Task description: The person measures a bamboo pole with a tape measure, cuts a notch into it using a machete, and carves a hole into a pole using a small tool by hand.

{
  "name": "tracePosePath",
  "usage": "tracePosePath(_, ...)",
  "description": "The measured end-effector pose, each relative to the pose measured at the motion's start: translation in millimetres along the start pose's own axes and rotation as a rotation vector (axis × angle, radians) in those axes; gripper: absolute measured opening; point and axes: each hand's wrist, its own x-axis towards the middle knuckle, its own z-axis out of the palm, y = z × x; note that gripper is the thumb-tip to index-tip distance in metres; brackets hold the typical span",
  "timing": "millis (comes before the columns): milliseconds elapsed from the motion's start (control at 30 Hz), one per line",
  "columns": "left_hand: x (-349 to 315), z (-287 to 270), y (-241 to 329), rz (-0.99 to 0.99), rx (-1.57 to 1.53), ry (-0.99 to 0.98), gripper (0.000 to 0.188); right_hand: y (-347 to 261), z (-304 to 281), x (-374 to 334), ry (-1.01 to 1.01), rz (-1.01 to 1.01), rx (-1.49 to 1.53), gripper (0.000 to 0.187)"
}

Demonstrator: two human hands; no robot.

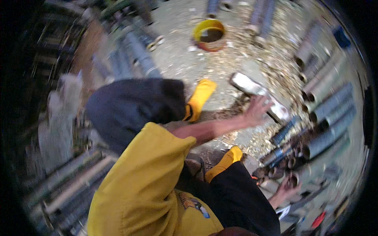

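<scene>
My left hand (258, 111) reaches out in front of me with its fingers apart, blurred by motion. It holds nothing that I can see and is beside a long, narrow block (252, 85) with a pale, shiny top, lying on the floor. Whether the fingertips touch the block I cannot tell. Low on the right, my right hand (286, 191) is closed round the end of a hollow tube (293, 180), which looks like cut bamboo. Its dark round opening faces up beside the fingers, and the rest of the tube is hard to make out.
Pale wood chips (283, 51) cover much of the floor ahead. A yellow and red bucket (209, 35) stands at the far middle. Several hollow tubes (330, 133) lie along the right, with more tubes (138, 55) at the far left. My yellow-covered feet (201, 96) flank the working area.
</scene>
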Motion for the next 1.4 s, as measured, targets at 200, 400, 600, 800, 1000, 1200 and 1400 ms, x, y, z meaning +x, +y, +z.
tracePosePath(200, -69.6, -24.0, 24.0, -0.231, -0.357, 0.080, 0.031, -63.2, 34.2, -57.3, -0.347, 0.353, 0.221, 0.064)
tracePosePath(400, -55.2, -40.2, 30.2, -0.185, -0.477, 0.003, 0.027, -65.0, 54.4, -73.9, -0.389, 0.085, -0.238, 0.049)
tracePosePath(600, -1.1, -51.1, 31.1, -0.352, -0.980, -0.094, 0.035, 29.3, 48.2, -132.8, -0.709, -0.447, -1.102, 0.034)
tracePosePath(800, 33.6, -91.5, 37.0, -0.440, -1.454, -0.346, 0.054, 98.1, 137.5, -171.3, -0.889, 0.319, -0.654, 0.087)
tracePosePath(1000, 4.7, -99.7, 8.5, -0.646, -1.260, -0.341, 0.045, 147.9, 126.2, -160.0, -1.085, 0.277, -0.751, 0.095)
tracePosePath(1200, -31.5, -84.4, -21.5, -0.641, -1.159, -0.398, 0.050, 163.8, 131.8, -155.4, -1.005, 0.206, -0.975, 0.100)
tracePosePath(1400, -58.0, -47.7, -24.7, -0.791, -0.996, -0.527, 0.060, 168.4, 130.3, -138.7, -0.948, -0.057, -1.155, 0.084)
